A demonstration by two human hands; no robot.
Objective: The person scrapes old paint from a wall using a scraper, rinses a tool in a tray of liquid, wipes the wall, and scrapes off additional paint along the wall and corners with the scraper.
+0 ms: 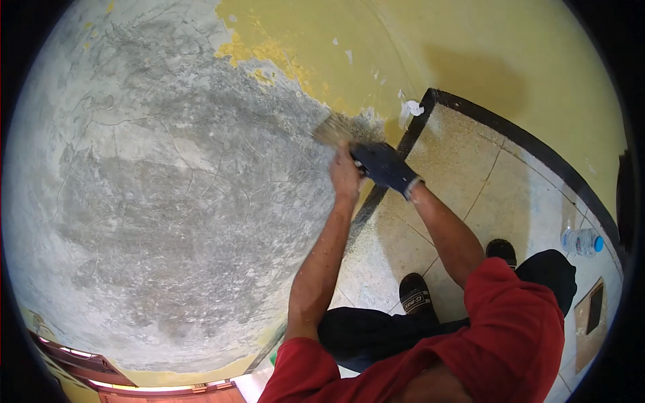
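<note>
Two hands work a blurred tool at the edge of the yellow paint

The broad, pale brownish hand tool, smeared by motion (332, 130), is up against the wall, right where rough grey plaster (168, 174) meets yellow-green paint (349, 74). From where I stand, I can't make out whether it's a blade or bristles. The right hand, in a dark glove with a light cuff (384, 165), looks closed around its handle. The bare left hand (346, 176) is right beside it, at the tool's base; blur hides whether those fingers grip or just press.

I'd judge this to be mid-stroke, rubbing or scraping along that ragged border. Any further stroke there would call for steady pressure, the working edge kept against the surface and some care near the black skirting strip (413, 131) close by.

A white flake (412, 108) clings beside the strip's corner. Farther out, dark shoes (414, 293) stand on beige floor tiles (453, 161) scattered with fine debris, and a clear plastic bottle with a blue cap (580, 241) lies near the far skirting.
</note>
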